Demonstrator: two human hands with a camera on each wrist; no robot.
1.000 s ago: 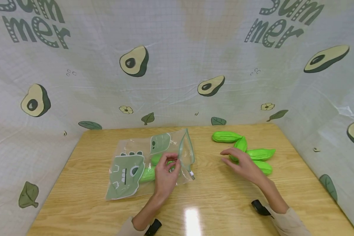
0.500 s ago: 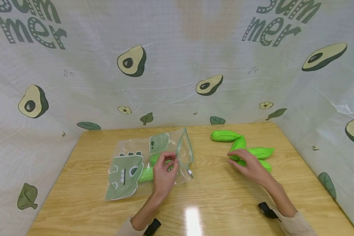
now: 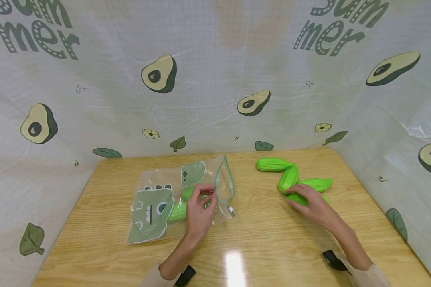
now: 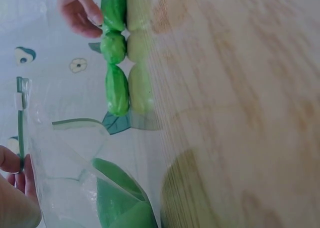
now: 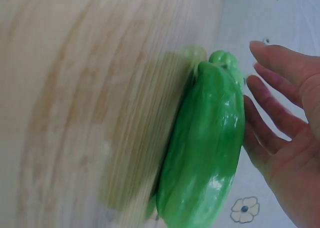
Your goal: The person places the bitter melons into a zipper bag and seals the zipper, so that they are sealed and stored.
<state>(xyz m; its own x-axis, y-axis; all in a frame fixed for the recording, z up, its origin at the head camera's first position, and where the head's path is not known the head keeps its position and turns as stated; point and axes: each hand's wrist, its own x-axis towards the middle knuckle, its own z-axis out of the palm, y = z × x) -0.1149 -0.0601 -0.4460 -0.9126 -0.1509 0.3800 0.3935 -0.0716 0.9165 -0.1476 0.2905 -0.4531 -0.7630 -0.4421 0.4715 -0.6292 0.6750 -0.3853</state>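
My left hand (image 3: 200,217) pinches the upper edge of a clear zip bag (image 3: 151,235) near its mouth. Printed with a green dinosaur, the bag lies on the table with its mouth standing apart and a white slider (image 3: 231,210) at the near end. Green ridged gourds (image 3: 177,212) show through the plastic. On the right, my right hand (image 3: 317,207) hovers with loosely bent fingers over the nearest loose gourd (image 3: 296,199). In the right wrist view, the fingers (image 5: 272,108) are behind that gourd (image 5: 205,143), not gripping it; whether they touch is unclear.
Beyond my right hand lie more gourds: one at the back (image 3: 273,164), one slanting (image 3: 289,178) and one to the right (image 3: 317,184). Avocado-printed cloth (image 3: 201,119) walls off the back and sides of the wooden table (image 3: 258,239).
My right hand has moved right and slightly nearer, uncovering the slanting gourd and coming over the nearest one. My left hand keeps its pinch on the bag.
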